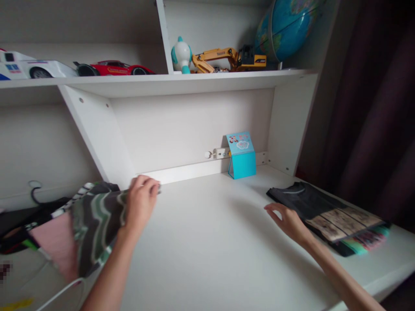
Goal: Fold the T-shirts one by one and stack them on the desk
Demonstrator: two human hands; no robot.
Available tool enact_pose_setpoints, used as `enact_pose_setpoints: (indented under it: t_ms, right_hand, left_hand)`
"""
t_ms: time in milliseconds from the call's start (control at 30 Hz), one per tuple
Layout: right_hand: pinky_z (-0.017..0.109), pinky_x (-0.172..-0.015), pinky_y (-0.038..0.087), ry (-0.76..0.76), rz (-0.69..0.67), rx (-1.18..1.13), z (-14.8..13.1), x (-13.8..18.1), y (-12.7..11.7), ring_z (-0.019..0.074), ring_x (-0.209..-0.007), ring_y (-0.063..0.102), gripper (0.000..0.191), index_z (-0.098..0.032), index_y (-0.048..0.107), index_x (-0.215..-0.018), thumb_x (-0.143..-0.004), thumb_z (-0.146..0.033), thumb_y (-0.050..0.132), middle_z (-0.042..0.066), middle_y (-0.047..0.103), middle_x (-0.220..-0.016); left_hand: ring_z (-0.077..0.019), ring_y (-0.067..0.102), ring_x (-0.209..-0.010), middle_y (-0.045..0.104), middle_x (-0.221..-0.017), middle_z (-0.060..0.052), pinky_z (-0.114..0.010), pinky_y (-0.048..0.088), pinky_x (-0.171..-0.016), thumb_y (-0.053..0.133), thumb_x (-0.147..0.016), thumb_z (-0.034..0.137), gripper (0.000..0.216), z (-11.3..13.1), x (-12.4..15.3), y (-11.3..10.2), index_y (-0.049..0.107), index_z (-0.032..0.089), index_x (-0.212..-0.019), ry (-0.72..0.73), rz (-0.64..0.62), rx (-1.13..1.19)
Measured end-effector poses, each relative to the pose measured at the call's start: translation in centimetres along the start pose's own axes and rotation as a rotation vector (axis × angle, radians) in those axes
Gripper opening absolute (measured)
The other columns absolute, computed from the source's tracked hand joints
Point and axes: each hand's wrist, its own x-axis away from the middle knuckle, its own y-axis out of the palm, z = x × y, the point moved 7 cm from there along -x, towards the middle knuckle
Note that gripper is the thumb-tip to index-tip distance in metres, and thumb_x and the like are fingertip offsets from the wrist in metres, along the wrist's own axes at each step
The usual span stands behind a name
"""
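My left hand (pixel 140 203) is closed on a grey, green and white patterned garment (pixel 94 222) at the left end of the white desk (pixel 207 242). The garment hangs in folds over the desk's left side, with a pink cloth (pixel 56 242) beside it. My right hand (pixel 287 220) lies flat on the desk with its fingers stretched out. It touches the near edge of a folded dark T-shirt (pixel 311 203) that tops a small stack of folded clothes (pixel 359 239) at the right end.
A blue desk calendar (pixel 241 157) stands against the back panel beside a white socket strip (pixel 220 153). The shelf (pixel 181 80) above holds toy cars (pixel 113 68), a yellow toy excavator (pixel 227 58), a small white-teal figure and a globe (pixel 285 26). A dark curtain hangs at right.
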Motion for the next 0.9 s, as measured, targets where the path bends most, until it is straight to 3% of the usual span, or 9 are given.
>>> enact_pose_setpoints:
  t_ms: [133, 233, 300, 367, 433, 500, 633, 767, 900]
  right_hand:
    - [0.035, -0.085, 0.053, -0.212, -0.207, -0.245, -10.8, 1.1, 0.9, 0.0236, -0.096, 0.065, 0.042, -0.019, 0.056, -0.118, -0.083, -0.041, 0.061, 0.01, 0.067, -0.111]
    - [0.029, -0.068, 0.055, -0.265, -0.222, -0.357, -16.0, 2.5, 0.1, 0.0188, -0.074, 0.063, 0.02, -0.018, 0.059, -0.093, -0.083, -0.035, 0.061, 0.006, 0.068, -0.087]
    - [0.026, -0.062, 0.053, -0.203, -0.163, -0.347, -16.5, 2.8, -1.0, 0.0158, -0.065, 0.059, 0.012, -0.018, 0.056, -0.084, -0.087, -0.029, 0.053, 0.003, 0.064, -0.076]
    - [0.028, -0.067, 0.053, -0.155, -0.077, -0.336, -15.8, 2.6, -2.7, 0.0167, -0.073, 0.06, 0.014, -0.019, 0.055, -0.1, -0.089, -0.028, 0.05, 0.004, 0.063, -0.085]
    - [0.032, -0.079, 0.054, -0.162, -0.021, -0.331, -15.3, 2.1, -4.9, 0.0199, -0.091, 0.06, 0.042, -0.022, 0.043, -0.128, -0.088, -0.031, 0.055, 0.008, 0.06, -0.106]
    - [0.038, -0.091, 0.05, -0.227, -0.02, -0.301, -15.9, 1.3, -6.8, 0.024, -0.11, 0.055, 0.058, -0.027, 0.035, -0.138, -0.085, -0.034, 0.06, 0.01, 0.051, -0.124]
    - [0.04, -0.1, 0.044, -0.401, -0.236, -0.332, -18.4, 0.6, -8.8, 0.0263, -0.12, 0.051, 0.021, -0.025, 0.061, -0.103, -0.083, -0.032, 0.064, 0.01, 0.052, -0.127]
    - [0.032, -0.082, 0.054, -0.449, -0.35, -0.432, -18.5, 2.8, -9.6, 0.0228, -0.095, 0.065, 0.021, -0.025, 0.059, -0.096, -0.081, -0.037, 0.067, 0.009, 0.066, -0.105]
    - [0.026, -0.061, 0.055, -0.468, -0.636, -0.294, -16.3, 8.1, -7.1, 0.0211, -0.072, 0.069, 0.024, -0.028, 0.064, -0.096, -0.078, -0.045, 0.066, 0.003, 0.07, -0.081]
  left_hand:
    - [-0.0159, 0.057, -0.089, 0.062, -0.091, -0.003, -0.029, 0.048, -0.084, 0.049, -0.09, 0.014, 0.015, 16.1, 0.5, -0.9, 0.061, 0.019, -0.084, 0.365, -0.106, 0.449]
    - [-0.0158, 0.058, -0.086, 0.065, -0.09, -0.005, -0.029, 0.049, -0.082, 0.046, -0.092, 0.014, 0.015, 21.3, 0.7, -1.1, 0.058, 0.017, -0.082, 0.456, -0.162, 0.552]
    - [-0.0167, 0.058, -0.085, 0.065, -0.088, -0.005, -0.03, 0.05, -0.081, 0.047, -0.091, 0.015, 0.013, 21.5, 0.1, -1.0, 0.056, 0.017, -0.082, 0.429, -0.184, 0.583]
    - [-0.0177, 0.057, -0.086, 0.064, -0.084, -0.004, -0.031, 0.05, -0.081, 0.049, -0.091, 0.017, 0.01, 20.4, -0.8, -1.2, 0.055, 0.018, -0.082, 0.388, -0.18, 0.615]
    - [-0.0179, 0.056, -0.084, 0.063, -0.08, -0.003, -0.031, 0.05, -0.079, 0.049, -0.091, 0.019, 0.011, 19.3, -1.6, -1.6, 0.054, 0.019, -0.082, 0.367, -0.164, 0.635]
    - [-0.0172, 0.055, -0.08, 0.063, -0.078, -0.003, -0.03, 0.05, -0.076, 0.046, -0.092, 0.02, 0.012, 18.9, -2.3, -1.9, 0.054, 0.019, -0.083, 0.368, -0.151, 0.643]
    - [-0.0156, 0.057, -0.075, 0.063, -0.075, -0.003, -0.028, 0.049, -0.074, 0.041, -0.094, 0.023, 0.019, 19.6, -3.1, -2.3, 0.058, 0.02, -0.087, 0.417, -0.182, 0.654]
    - [-0.0114, 0.057, -0.063, 0.063, -0.069, 0.001, -0.022, 0.047, -0.064, 0.045, -0.093, 0.026, 0.016, 20.1, -1.3, -3.5, 0.059, 0.021, -0.089, 0.446, -0.485, 0.785]
    - [-0.0122, 0.053, -0.049, 0.061, -0.056, 0.004, -0.023, 0.046, -0.053, 0.05, -0.089, 0.036, 0.016, 17.2, 4.2, -6.7, 0.065, 0.03, -0.087, 0.383, -0.795, 0.792]
